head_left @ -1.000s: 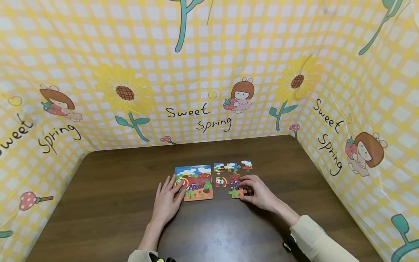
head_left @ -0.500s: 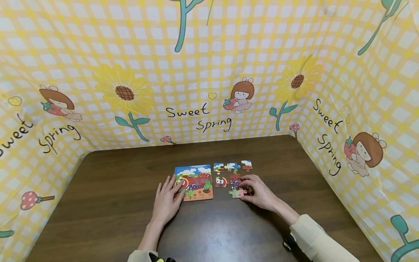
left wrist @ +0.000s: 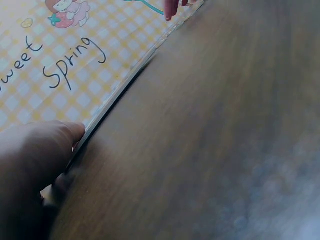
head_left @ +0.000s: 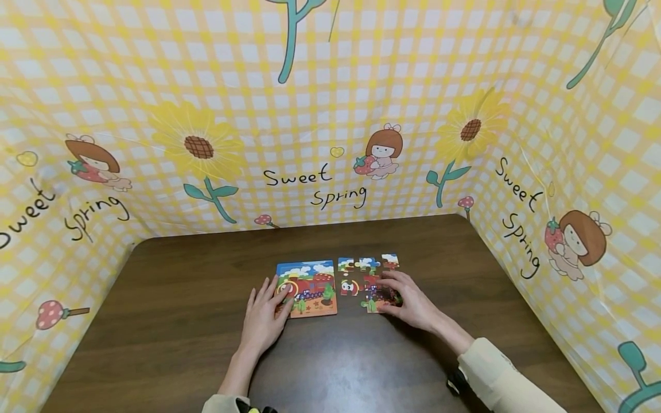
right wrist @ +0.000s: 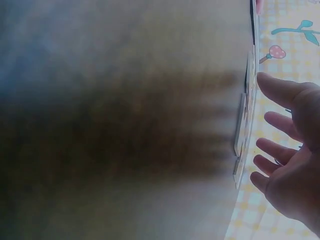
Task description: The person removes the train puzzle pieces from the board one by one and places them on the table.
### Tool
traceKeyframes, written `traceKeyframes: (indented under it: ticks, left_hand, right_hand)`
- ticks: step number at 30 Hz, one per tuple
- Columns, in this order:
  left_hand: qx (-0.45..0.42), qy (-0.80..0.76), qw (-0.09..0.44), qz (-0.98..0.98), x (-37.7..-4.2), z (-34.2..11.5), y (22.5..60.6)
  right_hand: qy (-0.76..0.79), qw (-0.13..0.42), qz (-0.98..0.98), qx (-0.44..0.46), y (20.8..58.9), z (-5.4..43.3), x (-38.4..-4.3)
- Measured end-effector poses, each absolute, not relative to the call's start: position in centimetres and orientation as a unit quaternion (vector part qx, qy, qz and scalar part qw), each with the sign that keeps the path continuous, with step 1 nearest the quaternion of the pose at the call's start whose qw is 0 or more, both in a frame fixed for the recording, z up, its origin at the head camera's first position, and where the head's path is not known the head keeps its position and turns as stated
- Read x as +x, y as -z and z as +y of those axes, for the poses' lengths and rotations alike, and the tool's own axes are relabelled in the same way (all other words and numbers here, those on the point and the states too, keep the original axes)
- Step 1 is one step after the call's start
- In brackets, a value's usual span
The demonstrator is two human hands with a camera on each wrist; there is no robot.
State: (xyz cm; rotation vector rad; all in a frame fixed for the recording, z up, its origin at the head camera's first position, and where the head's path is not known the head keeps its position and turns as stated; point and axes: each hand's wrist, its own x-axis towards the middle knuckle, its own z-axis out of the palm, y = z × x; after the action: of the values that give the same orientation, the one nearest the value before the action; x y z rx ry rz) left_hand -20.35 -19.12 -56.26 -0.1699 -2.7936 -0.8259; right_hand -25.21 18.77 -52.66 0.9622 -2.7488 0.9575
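Observation:
A square train-picture board point(head_left: 313, 287) lies on the table. My left hand point(head_left: 262, 314) rests over its left side, fingers stretched forward on the picture; in the left wrist view that hand point(left wrist: 40, 150) lies along the board's edge. To the right are loose jigsaw pieces: a landscape piece point(head_left: 345, 264), a cloud piece point(head_left: 367, 264), a corner piece point(head_left: 390, 261) and a piece with eyes point(head_left: 349, 287). My right hand point(head_left: 413, 304) is over joined lower pieces point(head_left: 370, 289), partly hiding them. The right wrist view shows this hand's point(right wrist: 295, 145) fingers spread, pinching nothing visible.
The brown wooden table point(head_left: 181, 321) surrounds the board and pieces. Yellow checked cloth point(head_left: 310, 132) printed with flowers and lettering stands along the back and both sides. Light sleeves point(head_left: 508, 376) and dark wrist devices lie near the front.
My right hand's fingers have loosened and shifted slightly at the lower pieces; the pinkish-orange piece by its fingertips now looks darker and more covered. My left hand stays on the board.

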Motion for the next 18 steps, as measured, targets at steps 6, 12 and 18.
traceKeyframes:
  ticks: [6, 12, 18]
  left_hand:
    - [-0.065, 0.267, 0.106, -0.956, -19.9, -19.0, 56.0]
    - [-0.096, 0.245, 0.057, -0.963, -19.7, -19.8, 54.5]
    - [-0.112, 0.214, 0.029, -0.970, -19.7, -21.8, 53.6]
  right_hand:
    - [-0.315, 0.026, -0.896, 0.313, 52.1, 18.7, -25.6]
    - [-0.317, 0.032, -0.896, 0.311, 51.4, 18.2, -26.0]
    - [-0.317, 0.029, -0.895, 0.314, 51.2, 17.4, -26.3]
